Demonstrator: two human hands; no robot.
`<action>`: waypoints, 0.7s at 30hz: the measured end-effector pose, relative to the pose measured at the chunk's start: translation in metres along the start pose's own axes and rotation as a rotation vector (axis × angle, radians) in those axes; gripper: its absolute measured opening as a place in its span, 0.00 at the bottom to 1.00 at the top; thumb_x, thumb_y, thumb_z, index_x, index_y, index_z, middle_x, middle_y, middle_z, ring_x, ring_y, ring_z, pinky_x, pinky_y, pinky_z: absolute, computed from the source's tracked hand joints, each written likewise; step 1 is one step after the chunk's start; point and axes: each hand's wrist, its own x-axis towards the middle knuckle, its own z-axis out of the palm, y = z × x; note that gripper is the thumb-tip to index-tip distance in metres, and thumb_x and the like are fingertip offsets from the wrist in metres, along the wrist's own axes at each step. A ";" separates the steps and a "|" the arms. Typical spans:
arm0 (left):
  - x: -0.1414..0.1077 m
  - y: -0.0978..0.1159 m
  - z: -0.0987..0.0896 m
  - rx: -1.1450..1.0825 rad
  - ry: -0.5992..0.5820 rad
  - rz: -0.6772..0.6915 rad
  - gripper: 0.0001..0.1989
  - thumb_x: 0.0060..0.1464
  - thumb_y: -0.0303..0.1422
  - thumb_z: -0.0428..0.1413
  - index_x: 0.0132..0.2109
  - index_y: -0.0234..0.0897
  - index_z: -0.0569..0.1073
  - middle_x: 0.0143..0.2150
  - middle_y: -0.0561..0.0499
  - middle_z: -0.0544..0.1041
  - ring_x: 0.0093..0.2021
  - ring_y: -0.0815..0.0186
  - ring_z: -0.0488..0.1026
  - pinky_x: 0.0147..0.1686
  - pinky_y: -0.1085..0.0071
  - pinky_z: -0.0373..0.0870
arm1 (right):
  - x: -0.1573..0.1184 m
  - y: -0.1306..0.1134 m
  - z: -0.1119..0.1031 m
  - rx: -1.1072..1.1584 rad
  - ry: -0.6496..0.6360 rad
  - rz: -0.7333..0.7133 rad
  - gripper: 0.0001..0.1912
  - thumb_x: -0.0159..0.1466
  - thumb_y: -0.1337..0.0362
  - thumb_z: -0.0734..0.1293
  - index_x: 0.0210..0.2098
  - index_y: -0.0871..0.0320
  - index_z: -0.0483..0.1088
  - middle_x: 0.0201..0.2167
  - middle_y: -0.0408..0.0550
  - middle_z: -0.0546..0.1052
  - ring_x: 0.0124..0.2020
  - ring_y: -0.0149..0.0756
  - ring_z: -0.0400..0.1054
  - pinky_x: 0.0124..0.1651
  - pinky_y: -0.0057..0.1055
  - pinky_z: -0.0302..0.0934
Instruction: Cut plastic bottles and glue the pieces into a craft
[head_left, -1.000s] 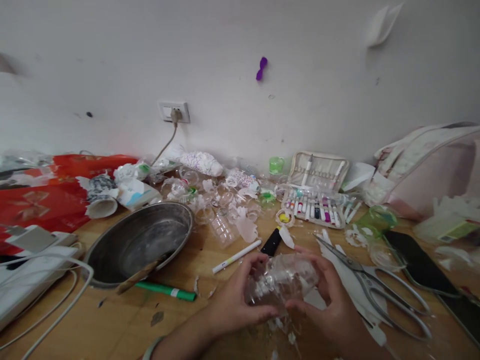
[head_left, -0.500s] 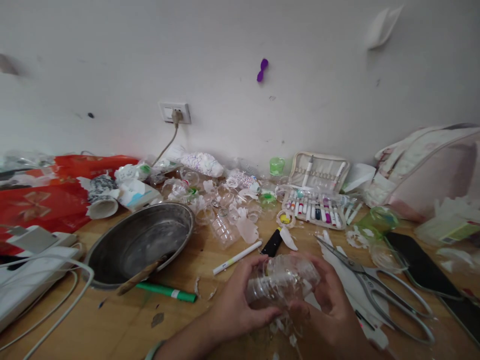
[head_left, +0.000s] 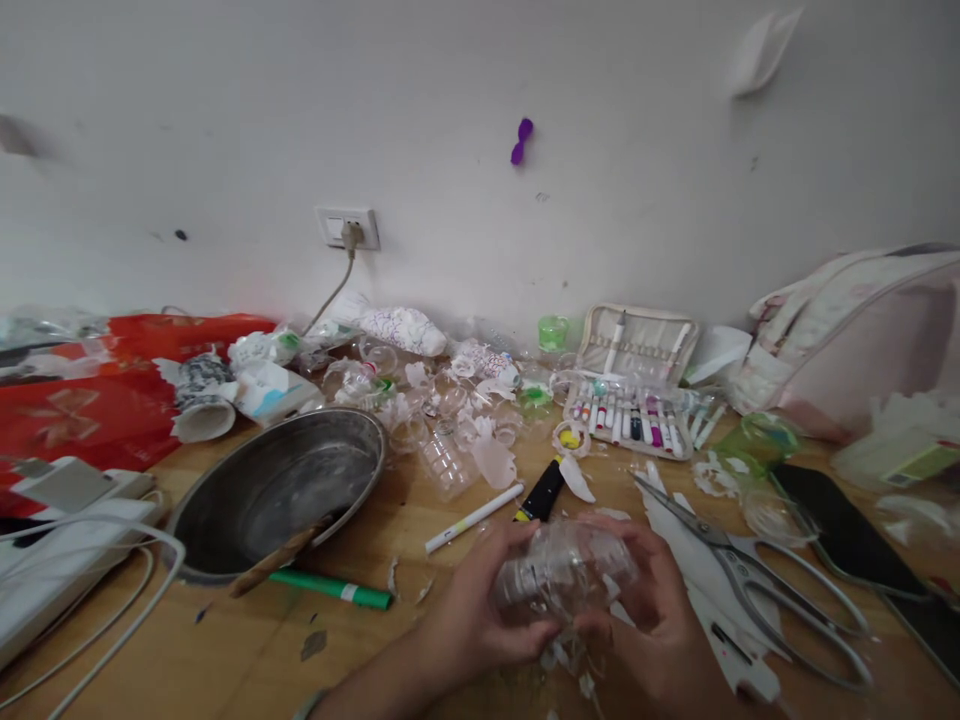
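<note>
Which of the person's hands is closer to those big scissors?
The right hand: it is just left of the scissors. The left hand is farther left, across the clear plastic piece.

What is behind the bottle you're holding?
Behind the bottle lie a black and yellow thing and a white scrap. What the left hand and right hand cover cannot be seen.

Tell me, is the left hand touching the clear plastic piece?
Touching. The head view shows the left hand curled around the clear plastic piece.
</note>
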 end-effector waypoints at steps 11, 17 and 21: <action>0.000 0.010 -0.004 -0.015 -0.105 -0.106 0.34 0.40 0.34 0.62 0.55 0.41 0.60 0.51 0.40 0.71 0.50 0.48 0.70 0.50 0.53 0.66 | 0.003 -0.010 -0.008 -0.001 -0.114 0.093 0.32 0.50 0.53 0.75 0.51 0.38 0.61 0.55 0.41 0.69 0.53 0.40 0.67 0.52 0.34 0.65; 0.002 0.016 -0.003 -0.128 -0.109 -0.200 0.33 0.40 0.33 0.63 0.54 0.39 0.60 0.52 0.41 0.71 0.51 0.49 0.69 0.52 0.53 0.64 | 0.001 -0.013 -0.005 0.035 -0.049 0.168 0.32 0.54 0.56 0.73 0.56 0.34 0.59 0.59 0.41 0.66 0.57 0.40 0.63 0.56 0.37 0.61; 0.001 0.013 -0.001 -0.141 -0.102 -0.204 0.34 0.40 0.32 0.63 0.55 0.40 0.60 0.52 0.41 0.71 0.51 0.50 0.69 0.52 0.53 0.64 | 0.000 -0.016 -0.002 0.056 -0.046 0.161 0.32 0.55 0.56 0.72 0.57 0.36 0.59 0.60 0.43 0.65 0.58 0.41 0.62 0.56 0.38 0.60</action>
